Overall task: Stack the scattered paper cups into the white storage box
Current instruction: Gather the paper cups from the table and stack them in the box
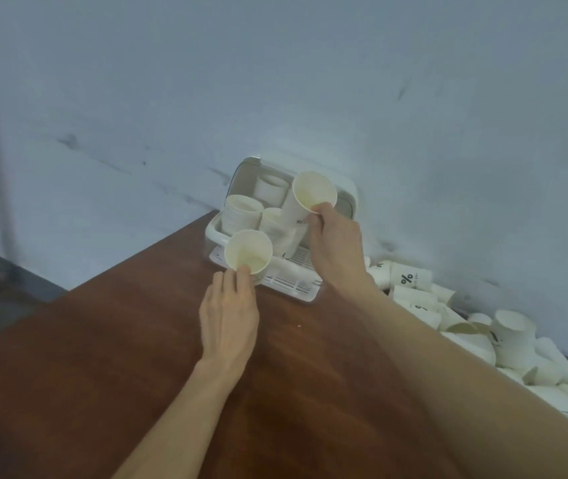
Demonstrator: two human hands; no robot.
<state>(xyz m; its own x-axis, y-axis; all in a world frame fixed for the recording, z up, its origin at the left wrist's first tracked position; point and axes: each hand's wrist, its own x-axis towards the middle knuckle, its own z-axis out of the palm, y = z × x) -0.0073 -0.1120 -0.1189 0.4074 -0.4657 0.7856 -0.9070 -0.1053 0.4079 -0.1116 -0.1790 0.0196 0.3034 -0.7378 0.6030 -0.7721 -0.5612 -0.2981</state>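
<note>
Now, step in hand: nesting two held cups onto the stacks inside the white storage box (348, 202).
Left hand (229, 316): fingers curled round a paper cup (248, 253), mouth tilted toward the camera, just in front of the box.
Right hand (336, 243): pinching the rim of a second cup (305, 198), held over the box interior.
Doing it well: level each cup, centre over a stack, lower straight, avoid crushing the rim.
Box contents: several nested cup stacks (243, 212), upright, toward the back and left.
Loose cups (503, 344): heaped on the brown table (103, 357) by the wall, right of the box, not yet stacked.
</note>
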